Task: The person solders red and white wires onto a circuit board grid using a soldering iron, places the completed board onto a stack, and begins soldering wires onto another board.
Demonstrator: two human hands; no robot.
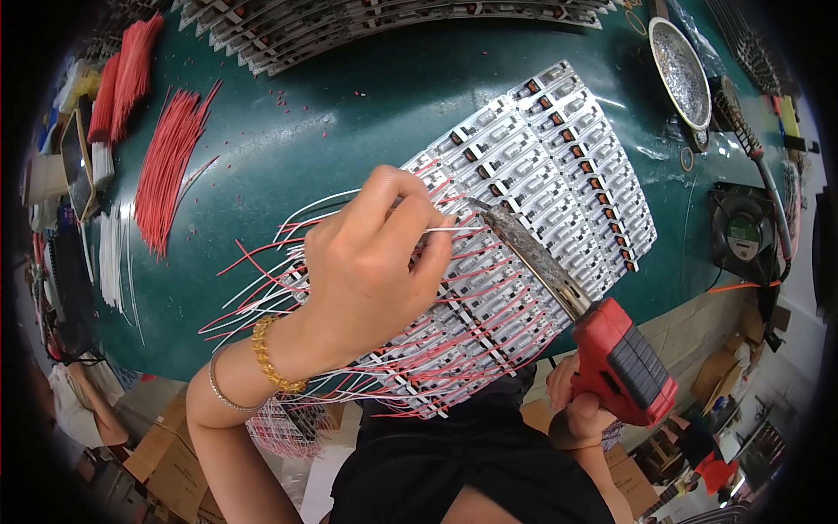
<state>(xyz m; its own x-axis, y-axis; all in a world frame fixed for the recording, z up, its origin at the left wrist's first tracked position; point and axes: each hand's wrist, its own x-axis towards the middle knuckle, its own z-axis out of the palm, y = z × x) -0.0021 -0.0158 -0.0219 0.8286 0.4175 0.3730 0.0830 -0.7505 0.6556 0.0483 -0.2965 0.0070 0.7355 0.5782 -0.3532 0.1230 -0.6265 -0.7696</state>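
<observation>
My left hand point(367, 253) is closed in a pinch on a thin white wire point(458, 229), its end over a panel of small silvery modules point(567, 166). In my right hand point(572, 406) is a red and black soldering gun point(621, 362), gripped from below. Its dark, crusted tip lies over the panel, close to the wire's end. Many red and white wires point(262, 293) stick out from the left and near parts of the panel. Whether the tip touches the wire or a pad I cannot tell. Part of the panel is hidden under my left hand.
Bundles of red wire point(170, 166) and white wire point(111, 258) lie on the green table point(288, 118) at left. More panels point(367, 31) are stacked at the back. A round metal dish point(681, 74), a coiled iron holder point(738, 118) and a black fan point(745, 229) stand at right.
</observation>
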